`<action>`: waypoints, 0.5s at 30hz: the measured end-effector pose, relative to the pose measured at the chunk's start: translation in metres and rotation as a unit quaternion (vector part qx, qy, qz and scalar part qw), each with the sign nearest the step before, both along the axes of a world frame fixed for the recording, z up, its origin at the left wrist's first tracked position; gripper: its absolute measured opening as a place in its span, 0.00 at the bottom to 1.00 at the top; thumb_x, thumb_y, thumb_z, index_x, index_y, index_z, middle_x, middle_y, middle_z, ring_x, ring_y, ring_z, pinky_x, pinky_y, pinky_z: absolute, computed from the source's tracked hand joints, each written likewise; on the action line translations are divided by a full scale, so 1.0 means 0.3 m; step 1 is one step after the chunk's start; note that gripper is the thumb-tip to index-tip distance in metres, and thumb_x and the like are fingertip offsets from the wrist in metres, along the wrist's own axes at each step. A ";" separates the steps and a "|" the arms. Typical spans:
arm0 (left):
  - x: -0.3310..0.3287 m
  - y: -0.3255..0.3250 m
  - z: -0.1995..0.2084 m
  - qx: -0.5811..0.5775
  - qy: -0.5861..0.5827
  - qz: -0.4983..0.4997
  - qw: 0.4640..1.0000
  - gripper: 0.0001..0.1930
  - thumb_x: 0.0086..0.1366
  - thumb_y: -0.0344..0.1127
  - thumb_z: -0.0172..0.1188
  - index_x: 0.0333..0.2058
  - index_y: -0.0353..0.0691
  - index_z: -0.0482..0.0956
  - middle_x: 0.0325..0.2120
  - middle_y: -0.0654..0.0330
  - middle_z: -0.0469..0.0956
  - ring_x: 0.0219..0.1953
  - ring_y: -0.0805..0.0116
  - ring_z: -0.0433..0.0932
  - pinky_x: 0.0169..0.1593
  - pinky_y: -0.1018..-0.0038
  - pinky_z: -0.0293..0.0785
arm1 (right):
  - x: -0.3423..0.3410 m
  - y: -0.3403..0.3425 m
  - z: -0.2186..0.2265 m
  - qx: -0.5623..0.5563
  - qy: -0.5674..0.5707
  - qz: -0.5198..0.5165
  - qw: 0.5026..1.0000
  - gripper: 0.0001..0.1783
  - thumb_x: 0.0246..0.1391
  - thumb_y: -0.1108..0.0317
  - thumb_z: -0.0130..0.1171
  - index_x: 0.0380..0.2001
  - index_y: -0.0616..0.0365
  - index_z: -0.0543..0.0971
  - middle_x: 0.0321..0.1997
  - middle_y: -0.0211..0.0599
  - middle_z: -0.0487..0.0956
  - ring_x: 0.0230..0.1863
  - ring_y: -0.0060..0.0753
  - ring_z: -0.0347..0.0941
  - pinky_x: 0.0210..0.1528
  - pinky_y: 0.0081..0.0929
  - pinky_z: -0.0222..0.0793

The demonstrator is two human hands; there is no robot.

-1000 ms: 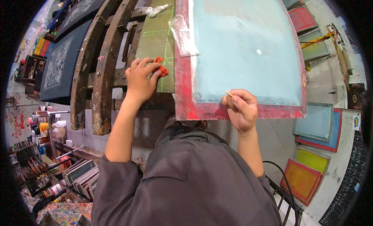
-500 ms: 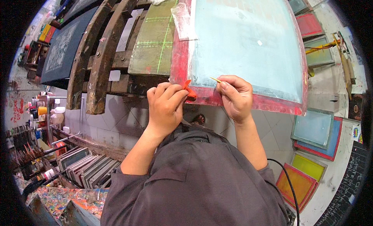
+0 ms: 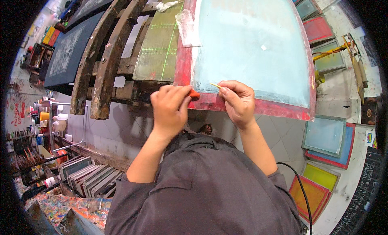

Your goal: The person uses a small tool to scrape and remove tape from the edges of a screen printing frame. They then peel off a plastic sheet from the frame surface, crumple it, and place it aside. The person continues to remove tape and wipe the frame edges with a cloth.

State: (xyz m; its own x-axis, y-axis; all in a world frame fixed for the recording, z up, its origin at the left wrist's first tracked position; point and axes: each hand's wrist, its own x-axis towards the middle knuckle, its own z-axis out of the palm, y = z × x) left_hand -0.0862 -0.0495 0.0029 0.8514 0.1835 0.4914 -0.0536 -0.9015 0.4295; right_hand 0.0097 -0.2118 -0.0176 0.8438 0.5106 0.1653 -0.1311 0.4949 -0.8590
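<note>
A small orange-red object (image 3: 195,94) is pinched in the fingertips of my left hand (image 3: 167,107); its exact kind is not clear. Between thumb and fingers, my right hand (image 3: 238,102) grips a thin yellow stick (image 3: 215,85) that points left toward it. Both hands are over the near edge of a large printing screen (image 3: 248,61) with pale blue mesh and a red-stained border. A little white square (image 3: 263,47) lies on the mesh. Crumpled clear plastic (image 3: 187,28) rests across the screen's left border.
An olive board (image 3: 157,59) with green lines lies left of the screen, near worn wooden beams (image 3: 106,65). Dark printed fabric (image 3: 68,53) is at far left. Several frames (image 3: 87,174) are stacked lower left; colored screens (image 3: 325,134) lean at right. A black cable (image 3: 301,182) curves beside me.
My right hand has shifted slightly left with the yellow stick, closer to my left hand. Less of the orange-red object sticks up above my left fingers.
</note>
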 end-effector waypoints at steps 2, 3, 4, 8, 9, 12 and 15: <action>0.014 -0.029 -0.024 0.012 -0.023 0.016 1.000 0.09 0.49 0.30 0.61 0.32 0.45 0.79 0.30 0.66 0.76 0.37 0.65 0.71 0.39 0.69 0.60 | -0.010 0.009 0.009 -0.013 -0.012 -0.019 1.000 0.07 0.49 0.77 0.56 0.32 0.67 0.78 0.28 0.29 0.77 0.27 0.13 0.66 0.28 0.12 0.61; 0.020 -0.033 -0.023 0.023 -0.020 0.017 0.999 0.08 0.49 0.30 0.61 0.31 0.45 0.79 0.30 0.66 0.75 0.36 0.65 0.71 0.39 0.69 0.59 | -0.009 -0.002 0.008 -0.024 -0.007 -0.013 1.000 0.06 0.50 0.77 0.55 0.32 0.67 0.78 0.27 0.28 0.77 0.26 0.12 0.66 0.28 0.11 0.61; 0.026 -0.032 -0.020 0.035 -0.017 0.017 0.999 0.08 0.49 0.30 0.61 0.31 0.46 0.79 0.29 0.67 0.75 0.36 0.65 0.71 0.39 0.69 0.59 | -0.009 -0.004 0.003 -0.023 -0.011 -0.026 0.999 0.06 0.50 0.77 0.55 0.32 0.67 0.78 0.27 0.28 0.77 0.26 0.11 0.66 0.27 0.11 0.60; 0.029 -0.025 -0.020 0.048 0.001 0.018 0.999 0.07 0.48 0.30 0.61 0.29 0.47 0.79 0.30 0.69 0.74 0.38 0.68 0.69 0.40 0.68 0.56 | -0.019 -0.025 0.036 -0.042 -0.027 -0.095 0.994 0.06 0.50 0.77 0.55 0.31 0.67 0.78 0.27 0.28 0.77 0.26 0.12 0.66 0.27 0.11 0.61; 0.031 -0.024 -0.017 0.069 -0.002 0.015 0.997 0.06 0.49 0.31 0.61 0.29 0.46 0.79 0.29 0.67 0.75 0.36 0.66 0.70 0.39 0.69 0.58 | -0.019 -0.037 0.067 -0.053 -0.033 -0.118 0.991 0.06 0.50 0.77 0.55 0.31 0.67 0.78 0.27 0.29 0.77 0.26 0.13 0.66 0.27 0.11 0.61; 0.028 -0.020 -0.018 0.063 -0.007 0.012 0.998 0.06 0.49 0.31 0.61 0.29 0.46 0.79 0.29 0.67 0.75 0.37 0.66 0.70 0.39 0.69 0.58 | 0.021 -0.141 0.122 -0.110 -0.188 -0.278 0.936 0.08 0.49 0.80 0.53 0.34 0.69 0.77 0.31 0.34 0.77 0.31 0.16 0.68 0.32 0.12 0.63; 0.033 -0.026 -0.012 0.067 -0.002 0.004 0.998 0.07 0.49 0.30 0.61 0.29 0.45 0.79 0.29 0.66 0.75 0.36 0.65 0.71 0.39 0.69 0.59 | 0.099 -0.287 0.092 -0.196 -0.233 -0.444 0.843 0.07 0.50 0.78 0.55 0.33 0.69 0.78 0.29 0.31 0.77 0.28 0.14 0.68 0.29 0.10 0.63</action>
